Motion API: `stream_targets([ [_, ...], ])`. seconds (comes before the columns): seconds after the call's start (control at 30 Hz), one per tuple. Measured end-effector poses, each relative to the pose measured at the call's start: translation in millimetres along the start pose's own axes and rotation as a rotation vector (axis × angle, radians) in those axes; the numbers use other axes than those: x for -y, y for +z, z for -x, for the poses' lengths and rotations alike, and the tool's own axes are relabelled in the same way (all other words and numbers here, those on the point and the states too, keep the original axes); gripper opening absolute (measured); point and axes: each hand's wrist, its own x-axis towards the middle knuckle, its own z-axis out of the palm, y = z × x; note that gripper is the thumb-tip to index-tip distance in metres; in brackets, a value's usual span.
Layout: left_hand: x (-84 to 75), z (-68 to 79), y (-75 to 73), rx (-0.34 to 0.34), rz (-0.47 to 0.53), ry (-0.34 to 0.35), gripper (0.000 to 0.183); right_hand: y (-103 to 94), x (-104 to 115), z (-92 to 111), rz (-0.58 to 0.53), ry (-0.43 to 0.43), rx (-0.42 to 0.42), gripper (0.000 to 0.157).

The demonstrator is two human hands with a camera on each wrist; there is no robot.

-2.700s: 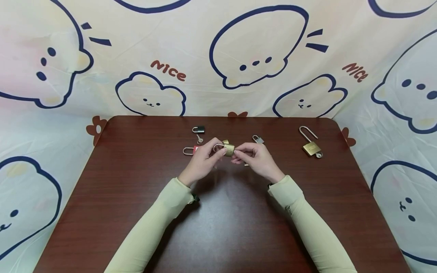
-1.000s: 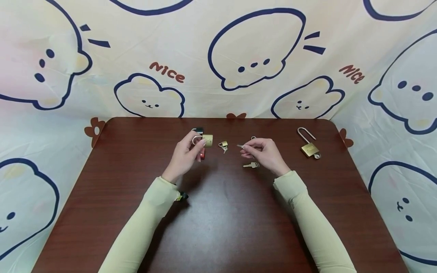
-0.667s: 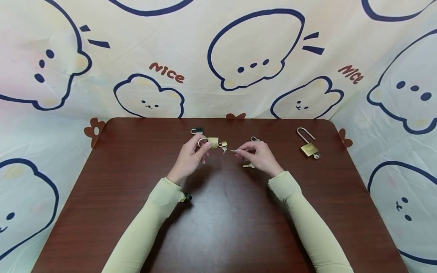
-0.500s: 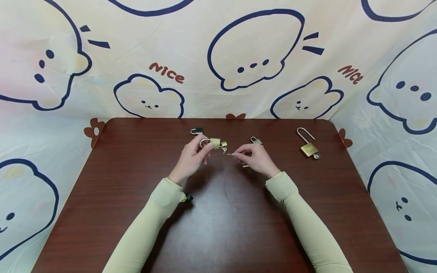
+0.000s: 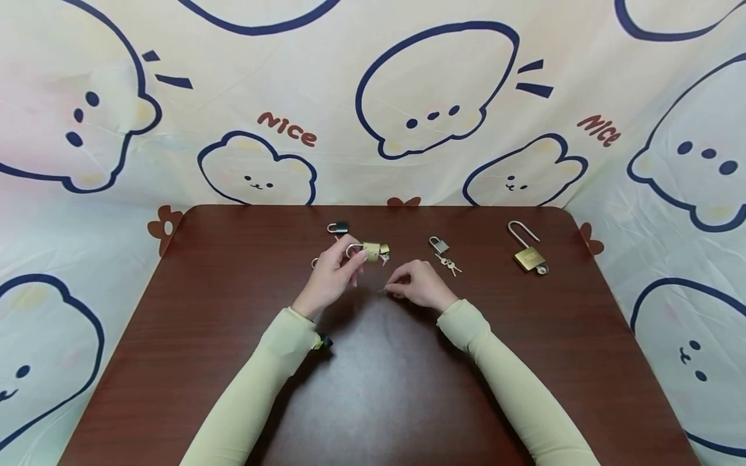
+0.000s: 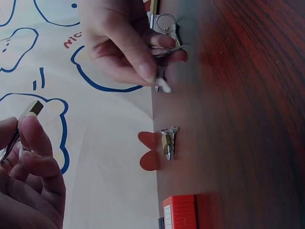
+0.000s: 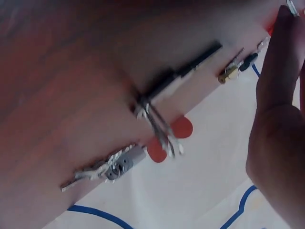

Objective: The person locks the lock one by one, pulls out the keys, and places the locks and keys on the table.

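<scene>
My left hand [image 5: 329,275] holds a brass padlock [image 5: 370,252] by its shackle end, raised over the far part of the table. In the left wrist view that hand [image 6: 35,167] shows curled fingers, with an edge of the padlock [image 6: 34,108] above them. Lower and to the right, my right hand [image 5: 422,285] pinches a small silver key [image 5: 383,289] between thumb and forefinger. The left wrist view shows the key [image 6: 164,86] jutting from the fingertips. A small brass padlock with keys [image 5: 384,250] lies just beyond the larger one and overlaps it in the head view.
A black padlock [image 5: 338,227] lies at the back. A red padlock [image 6: 181,211] is mostly behind my left hand. To the right lie a grey padlock [image 5: 439,244], several keys [image 5: 447,264] and a large brass padlock [image 5: 529,259] with its shackle raised. Patterned cloth surrounds the table.
Both hands were together at the brass padlock, then parted, the right with a key. Lately the right hand has moved nearer and left with the key, uncovering keys by the grey padlock.
</scene>
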Motion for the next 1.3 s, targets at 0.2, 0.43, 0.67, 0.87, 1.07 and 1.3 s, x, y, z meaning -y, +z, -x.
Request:
stream_targets([
  [0.2,0.7,0.9,0.2,0.016,-0.013,0.007,0.017,7.3,0.9,-0.4,0.078,0.024,0.013,0.004],
  [0.43,2.2,2.4,1.0,0.027,-0.013,0.004,0.013,8.9,2.2,1.4,0.074,0.032,0.045,0.011],
  [0.67,5.2,1.8,6.7,0.036,-0.004,-0.007,0.012,0.1,4.5,4.3,-0.133,-0.043,-0.079,0.016],
  [0.87,9.0,-0.9,12.6,0.029,0.021,-0.022,0.012,-15.3,21.2,9.5,-0.546,-0.109,-0.119,0.029],
  [1.07,9.8,-1.3,19.3,0.083,0.044,-0.046,0.012,-17.5,25.0,10.0,-0.584,-0.076,-0.135,0.025],
  [1.3,11.6,1.9,25.7,0.139,0.031,-0.1,0.014,-17.0,16.5,8.3,-0.591,-0.006,-0.147,0.016],
])
